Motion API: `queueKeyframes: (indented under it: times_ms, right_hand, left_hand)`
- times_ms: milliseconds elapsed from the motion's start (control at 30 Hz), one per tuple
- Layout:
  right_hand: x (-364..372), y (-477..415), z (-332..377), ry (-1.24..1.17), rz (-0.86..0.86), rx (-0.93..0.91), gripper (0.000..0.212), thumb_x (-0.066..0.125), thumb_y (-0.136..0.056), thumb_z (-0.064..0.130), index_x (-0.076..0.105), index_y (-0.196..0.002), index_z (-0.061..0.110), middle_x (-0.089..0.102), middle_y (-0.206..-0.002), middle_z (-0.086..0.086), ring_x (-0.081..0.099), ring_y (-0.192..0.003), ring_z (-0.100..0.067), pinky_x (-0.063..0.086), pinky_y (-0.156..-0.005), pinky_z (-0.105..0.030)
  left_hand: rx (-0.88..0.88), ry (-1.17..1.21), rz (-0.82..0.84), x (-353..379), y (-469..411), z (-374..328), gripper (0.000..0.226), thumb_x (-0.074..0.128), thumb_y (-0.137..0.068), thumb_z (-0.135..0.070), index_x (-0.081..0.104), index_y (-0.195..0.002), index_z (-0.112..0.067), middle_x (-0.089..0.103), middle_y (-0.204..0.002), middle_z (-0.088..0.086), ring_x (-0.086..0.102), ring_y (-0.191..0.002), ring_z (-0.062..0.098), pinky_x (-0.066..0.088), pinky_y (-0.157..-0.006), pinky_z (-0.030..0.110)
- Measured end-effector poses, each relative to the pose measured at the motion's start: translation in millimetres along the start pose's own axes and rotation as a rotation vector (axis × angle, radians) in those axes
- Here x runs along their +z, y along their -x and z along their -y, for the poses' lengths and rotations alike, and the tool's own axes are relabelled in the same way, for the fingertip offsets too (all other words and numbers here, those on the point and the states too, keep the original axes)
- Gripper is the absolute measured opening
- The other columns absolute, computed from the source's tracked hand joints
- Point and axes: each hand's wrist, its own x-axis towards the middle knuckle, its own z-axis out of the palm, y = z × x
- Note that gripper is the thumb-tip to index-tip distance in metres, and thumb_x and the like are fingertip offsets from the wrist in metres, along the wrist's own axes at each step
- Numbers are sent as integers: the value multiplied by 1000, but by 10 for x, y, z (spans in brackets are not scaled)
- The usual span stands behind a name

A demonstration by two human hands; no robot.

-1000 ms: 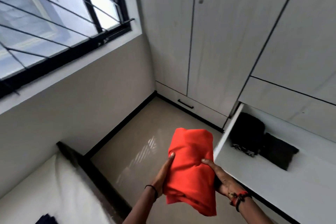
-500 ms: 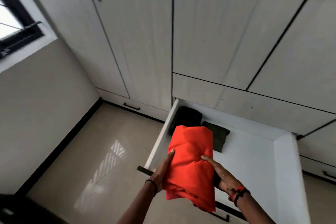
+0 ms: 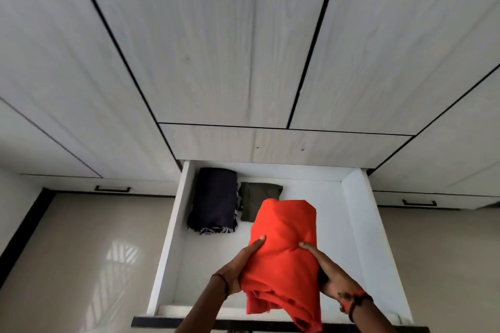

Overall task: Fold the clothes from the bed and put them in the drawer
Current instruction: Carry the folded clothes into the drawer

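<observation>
Hands: our left hand (image 3: 238,266) and right hand (image 3: 333,276) clasp the folded orange cloth (image 3: 284,251).
Change: now over the open white drawer (image 3: 359,224); placement likely next.

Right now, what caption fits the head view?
Left hand and right hand hold folded orange cloth over the open drawer.
</observation>
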Motion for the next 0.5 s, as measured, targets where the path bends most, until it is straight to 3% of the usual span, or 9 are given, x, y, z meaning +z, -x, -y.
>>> queueKeyframes:
  times_ms: [167, 300, 400, 500]
  right_hand:
    - [-248, -289, 67, -83, -58, 32, 82, 86, -36, 43, 63, -108, 10, 72, -99, -17, 65, -100, -30, 51, -83, -41]
    - [-475, -478, 27, -151, -91, 35, 72, 88, -54, 42, 60, -112, 10, 69, -106, -18, 63, -103, -32, 49, -89, -44]
    - [-662, -669, 16, -156, -95, 67, 79, 86, -37, 44, 60, -104, 11, 69, -106, -18, 63, -103, -33, 50, -85, -44]
    - [-801, -865, 50, -177, -110, 68, 67, 83, -63, 40, 58, -117, 7, 69, -107, -18, 63, -104, -32, 50, -86, -44]
  left_hand:
    - [-103, -51, 89, 54, -444, -219, 82, 78, -65, -59, 52, -127, -13, 67, -115, 18, 65, -106, 33, 50, -94, 49]
    - [-181, -67, 57, 111, -773, -243, 86, 82, -58, -58, 50, -123, -11, 68, -112, 19, 66, -102, 34, 52, -91, 50]
    - [-202, -62, 23, 186, -1039, -266, 91, 82, -59, -55, 45, -128, -10, 64, -115, 19, 65, -102, 36, 54, -86, 50]
    - [-181, -64, 7, 248, -1270, -275, 74, 75, -66, -54, 44, -119, -13, 63, -108, 15, 64, -99, 32, 56, -81, 45]
